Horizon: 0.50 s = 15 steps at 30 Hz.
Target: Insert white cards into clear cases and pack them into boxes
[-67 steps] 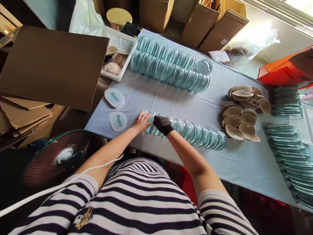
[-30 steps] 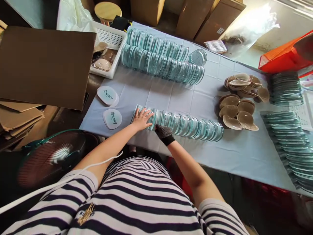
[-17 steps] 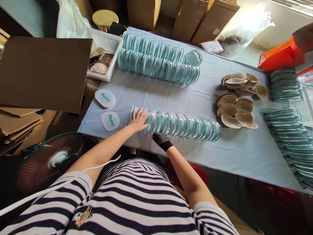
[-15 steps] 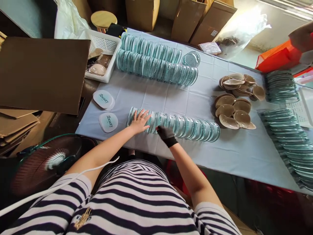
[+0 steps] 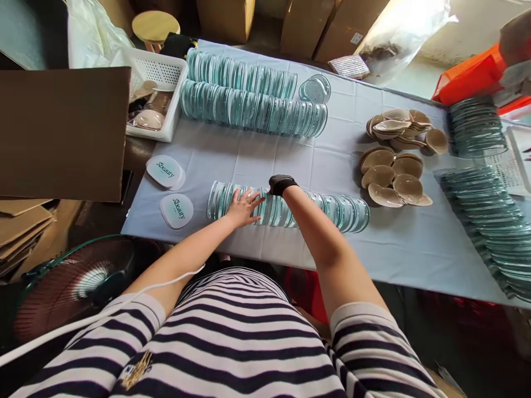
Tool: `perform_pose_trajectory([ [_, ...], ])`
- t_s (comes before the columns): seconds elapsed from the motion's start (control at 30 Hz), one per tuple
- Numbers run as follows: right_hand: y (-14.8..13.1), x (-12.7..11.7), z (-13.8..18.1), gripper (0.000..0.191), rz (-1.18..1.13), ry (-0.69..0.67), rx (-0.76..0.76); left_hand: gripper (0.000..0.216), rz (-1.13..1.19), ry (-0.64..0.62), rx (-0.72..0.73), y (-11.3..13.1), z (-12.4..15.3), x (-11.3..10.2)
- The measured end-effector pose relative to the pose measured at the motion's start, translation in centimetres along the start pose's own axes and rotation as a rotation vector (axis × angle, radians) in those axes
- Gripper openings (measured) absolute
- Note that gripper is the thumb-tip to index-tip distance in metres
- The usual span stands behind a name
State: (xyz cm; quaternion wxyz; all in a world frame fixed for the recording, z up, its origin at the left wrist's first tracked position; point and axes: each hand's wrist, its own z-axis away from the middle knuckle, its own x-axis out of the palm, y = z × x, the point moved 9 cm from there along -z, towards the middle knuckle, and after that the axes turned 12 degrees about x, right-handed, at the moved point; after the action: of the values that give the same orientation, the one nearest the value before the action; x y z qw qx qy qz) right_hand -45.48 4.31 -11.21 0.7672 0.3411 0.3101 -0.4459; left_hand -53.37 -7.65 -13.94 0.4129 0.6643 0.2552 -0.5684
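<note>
Our left fingers point(image 5: 259, 202) splay on the near row of clear cases point(image 5: 274, 211), toward 3 o'clock | gloved right hand point(image 5: 282, 183) curls, grip hidden | far rows point(image 5: 251, 108) stand aligned, 12 o'clock; near row, we judge, unfinished

A fan point(image 5: 78, 279) stands at the near left, with a large cardboard sheet point(image 5: 62, 135) farther back on that side. By the far left corner of the desk point(image 5: 340, 152) sits a white perforated basket point(image 5: 160, 72); beyond, a round wooden stool point(image 5: 155, 26) stands left of tall cardboard boxes point(image 5: 307, 27), and a translucent plastic bag point(image 5: 406, 33) rests far right.
</note>
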Motion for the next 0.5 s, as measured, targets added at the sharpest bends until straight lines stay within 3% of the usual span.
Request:
perform_pose_trajectory([
  [0.1, -0.7, -0.6, 1.0, 0.045, -0.027, 0.072, 0.059, 0.072, -0.008, 0.018, 0.006, 0.1, 0.0, -0.1],
  [0.23, -1.3, -0.5, 1.5, 0.042, -0.078, 0.054, 0.093, 0.072, 0.005, 0.034, 0.006, 0.2, -0.1, -0.3],
  [0.5, 1.4, 0.9, 0.9, 0.034, -0.231, 0.137, 0.133, 0.072, 0.025, 0.012, 0.001, 0.2, -0.1, -0.2],
])
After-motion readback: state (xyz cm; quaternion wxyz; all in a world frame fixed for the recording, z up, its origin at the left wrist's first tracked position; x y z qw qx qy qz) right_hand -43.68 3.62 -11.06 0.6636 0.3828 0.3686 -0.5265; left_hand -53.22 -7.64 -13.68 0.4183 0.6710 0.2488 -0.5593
